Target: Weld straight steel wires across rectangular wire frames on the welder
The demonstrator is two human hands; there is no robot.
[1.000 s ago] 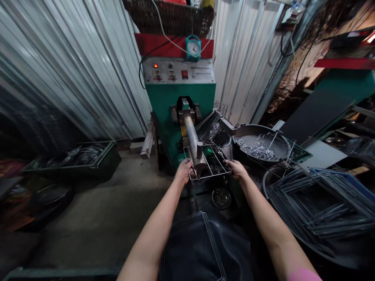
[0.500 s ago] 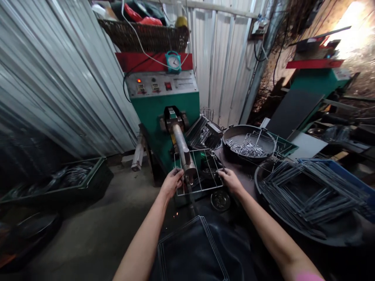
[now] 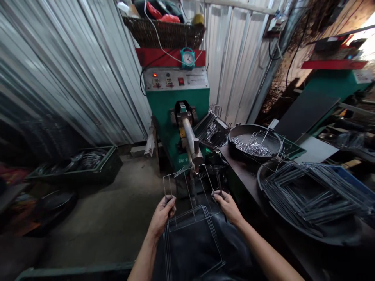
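My left hand [image 3: 163, 212] is closed on the left side of a thin wire frame [image 3: 187, 222] with crossbars. My right hand [image 3: 227, 206] pinches its right side. A dark slim tool [image 3: 218, 180] also runs through my right fingers; its kind is unclear. The frame's far end lies just under the electrode tip of a green spot-welding machine [image 3: 178, 97]; whether they touch is hard to tell. Below my hands, several rectangular wire frames [image 3: 215, 238] rest on a dark apron [image 3: 240, 244] over my lap.
Right of the machine, a round black pan [image 3: 234, 132] holds short metal pieces. Nearer stands a larger pan [image 3: 260, 187] heaped with wire rectangles [image 3: 281, 183]. A green crate [image 3: 113, 164] of metal parts sits on the floor at left.
The wire frame has come toward me and down, away from the machine's arm, with both hands still on it. The sparks below are gone. My view has turned slightly left.
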